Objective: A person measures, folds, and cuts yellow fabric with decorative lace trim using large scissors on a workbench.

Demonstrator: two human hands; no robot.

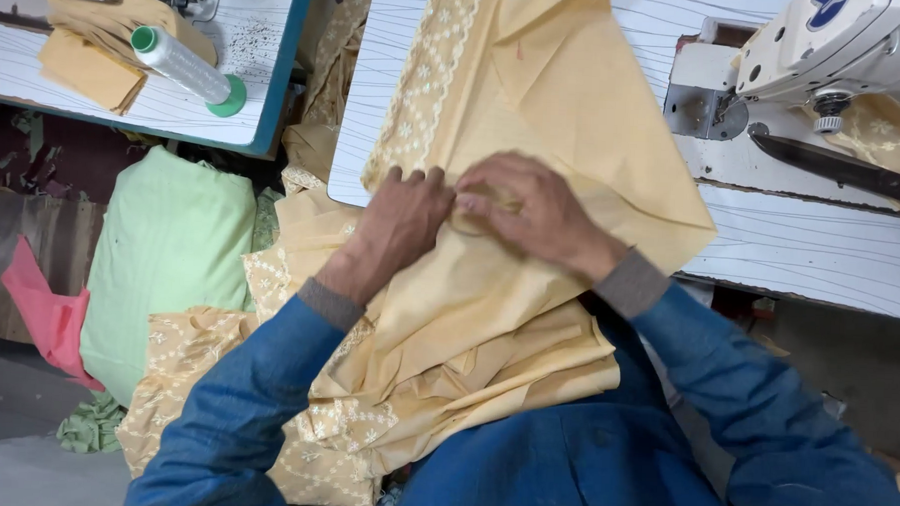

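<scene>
A large piece of pale yellow fabric (555, 97) with a white embroidered band (426, 73) lies over the white table edge and falls into my lap. My left hand (401, 216) pinches a fold of this fabric at the table's front edge. My right hand (531, 211) presses and grips the same fold right beside it, fingertips touching the left hand's. Both sleeves are blue with grey cuffs. More folded yellow fabric (476, 364) bunches on my lap below the hands.
A white sewing machine (826, 57) stands at the upper right on the table (829, 246). A second table (116, 102) at upper left holds a green-ended thread cone (185, 67) and yellow cloth pieces. Green fabric (171, 253), pink cloth (44, 314) and embroidered yellow cloth lie at left.
</scene>
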